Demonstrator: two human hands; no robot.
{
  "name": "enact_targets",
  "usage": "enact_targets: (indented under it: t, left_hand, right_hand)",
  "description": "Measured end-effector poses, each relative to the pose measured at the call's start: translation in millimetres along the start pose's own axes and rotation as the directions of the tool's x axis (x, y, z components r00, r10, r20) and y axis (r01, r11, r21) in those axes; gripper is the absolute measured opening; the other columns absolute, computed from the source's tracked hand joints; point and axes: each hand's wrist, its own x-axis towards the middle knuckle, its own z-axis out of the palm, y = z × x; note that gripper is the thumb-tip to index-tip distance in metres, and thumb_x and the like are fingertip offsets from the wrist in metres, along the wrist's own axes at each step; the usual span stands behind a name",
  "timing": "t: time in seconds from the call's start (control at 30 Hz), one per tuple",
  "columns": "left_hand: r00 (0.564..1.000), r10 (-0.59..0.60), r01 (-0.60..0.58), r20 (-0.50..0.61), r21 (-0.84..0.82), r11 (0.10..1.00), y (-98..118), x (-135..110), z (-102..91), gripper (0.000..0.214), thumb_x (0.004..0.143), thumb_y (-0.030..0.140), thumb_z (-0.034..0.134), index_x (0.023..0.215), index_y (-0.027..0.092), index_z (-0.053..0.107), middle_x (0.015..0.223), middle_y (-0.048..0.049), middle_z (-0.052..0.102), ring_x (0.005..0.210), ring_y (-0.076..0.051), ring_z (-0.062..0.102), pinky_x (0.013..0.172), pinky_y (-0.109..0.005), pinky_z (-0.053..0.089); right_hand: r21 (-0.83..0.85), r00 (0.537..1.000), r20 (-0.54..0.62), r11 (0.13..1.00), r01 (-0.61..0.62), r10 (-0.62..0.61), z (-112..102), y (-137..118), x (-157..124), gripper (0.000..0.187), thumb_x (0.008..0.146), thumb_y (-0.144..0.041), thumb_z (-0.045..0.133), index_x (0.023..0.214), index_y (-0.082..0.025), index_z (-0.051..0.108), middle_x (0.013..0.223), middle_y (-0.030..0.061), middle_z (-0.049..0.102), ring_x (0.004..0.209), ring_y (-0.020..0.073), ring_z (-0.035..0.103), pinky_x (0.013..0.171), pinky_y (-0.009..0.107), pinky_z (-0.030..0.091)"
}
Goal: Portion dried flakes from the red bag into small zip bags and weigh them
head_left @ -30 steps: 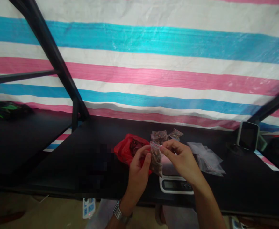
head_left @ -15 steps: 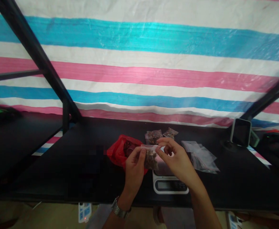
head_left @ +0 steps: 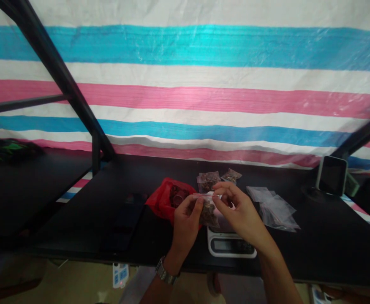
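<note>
Both my hands hold one small clear zip bag (head_left: 208,210) with brown bits inside, above the black table (head_left: 109,219). My left hand (head_left: 186,223) pinches the bag's top at its left end. My right hand (head_left: 235,211) pinches the top strip at its right end. The bag hangs level, just over a small white digital scale (head_left: 231,245). Behind my left hand lies an open red plastic bag (head_left: 164,198) with dark contents. Two filled small bags (head_left: 218,177) rest farther back on the table.
A pile of empty clear bags (head_left: 273,207) lies to the right of the scale. A phone on a stand (head_left: 330,175) is at the far right. Black frame bars (head_left: 67,88) rise at the left, before a striped tarp (head_left: 204,105). A dark flat object (head_left: 124,215) lies left of the red bag.
The small bag has turned from hanging tilted to level, with its top strip stretched between both hands. My view has shifted slightly; the hands stay over the scale.
</note>
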Motion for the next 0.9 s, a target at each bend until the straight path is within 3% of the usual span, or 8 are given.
enact_targets:
  t: [0.3, 0.5, 0.63, 0.9]
  left_hand:
    - [1.0, -0.007, 0.007, 0.027, -0.007, 1.0, 0, -1, -1.9, 0.041, 0.084, 0.059, 0.081, 0.085, 0.019, 0.08, 0.084, -0.0048, 0.079, 0.08, -0.02, 0.072, 0.075, -0.028, 0.059]
    - [1.0, 0.004, -0.003, 0.021, -0.017, 1.0, 1, 0, -3.7, 0.038, 0.083, 0.056, 0.082, 0.084, 0.019, 0.08, 0.083, -0.0043, 0.08, 0.078, -0.02, 0.073, 0.073, -0.027, 0.06]
    - [1.0, -0.008, 0.009, 0.024, -0.025, 1.0, 2, -2, -2.2, 0.039, 0.08, 0.057, 0.085, 0.084, 0.019, 0.079, 0.082, -0.0034, 0.079, 0.078, -0.019, 0.073, 0.073, -0.026, 0.06]
    - [1.0, 0.004, -0.004, 0.017, -0.035, 0.999, 0, -1, -1.7, 0.038, 0.08, 0.056, 0.085, 0.087, 0.019, 0.08, 0.086, -0.0047, 0.081, 0.08, -0.019, 0.074, 0.075, -0.027, 0.061]
  right_hand:
    - [0.012, 1.0, 0.01, 1.0, -0.015, 0.015, 7, 1, -1, 0.023, 0.092, -0.04, 0.067, 0.108, -0.025, 0.064, 0.081, -0.0014, 0.063, 0.065, 0.0151, 0.049, 0.059, 0.027, 0.043]
    - [-0.004, 0.999, 0.028, 1.0, -0.019, 0.019, 8, 3, -1, 0.034, 0.091, -0.038, 0.067, 0.123, -0.025, 0.063, 0.09, 0.0004, 0.068, 0.07, 0.0159, 0.054, 0.064, 0.028, 0.046]
    - [0.008, 0.998, 0.045, 0.999, -0.043, 0.043, 10, 4, -1, 0.027, 0.092, -0.038, 0.066, 0.116, -0.025, 0.064, 0.091, 0.0009, 0.067, 0.076, 0.0169, 0.059, 0.068, 0.028, 0.047]
    - [0.017, 1.0, 0.008, 0.999, 0.027, -0.027, 9, 6, -3, 0.018, 0.094, -0.035, 0.064, 0.109, -0.025, 0.062, 0.094, 0.0015, 0.065, 0.081, 0.0169, 0.061, 0.073, 0.028, 0.048]
